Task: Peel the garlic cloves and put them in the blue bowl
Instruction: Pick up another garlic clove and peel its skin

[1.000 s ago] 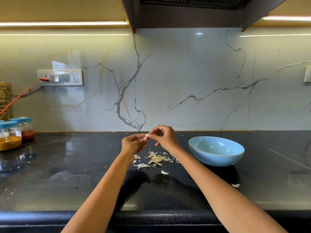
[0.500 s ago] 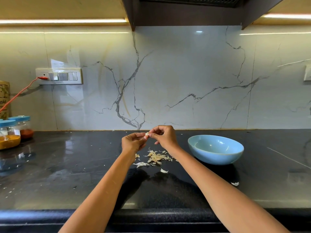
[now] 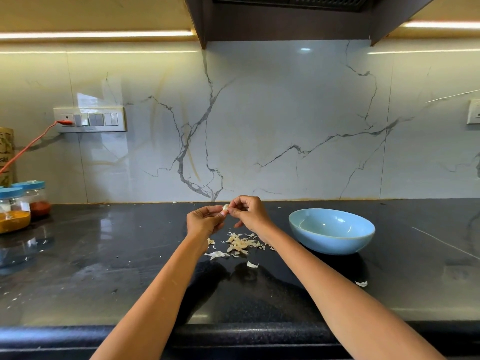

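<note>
Garlic clove (image 3: 225, 207) sits pinched between both hands, held up above the dark counter (image 3: 104, 268), not touching it. Going left to right from that grip: well off to the left stand two jars (image 3: 15, 211) with blue lids, out of play. Left hand (image 3: 205, 221) has fingers curled in, tips closed on the clove's left side. Right hand (image 3: 250, 213) pinches the clove's top right with thumb and forefinger, other fingers curled; can't tell if a strip of skin is between those tips, too small. Just below the grip lies a pile of peels (image 3: 242, 244), with stray bits further toward the near edge. To the right of the grip, near but apart, is the blue bowl (image 3: 332, 231); the part of its inside that shows looks empty, the near part is hidden by the rim. Risks, as a judgement: the clove is small and probably slick once bare, so a hard tug on the skin could pop it out of the left pinch and drop it into the peels or send it rolling along the counter. Skin may tear in scraps and leave bits stuck on, which would go into the bowl with the clove. When carrying it right, a loose pinch or short reach could land it on the counter beside the bowl, or a wrist could knock the rim.
</note>
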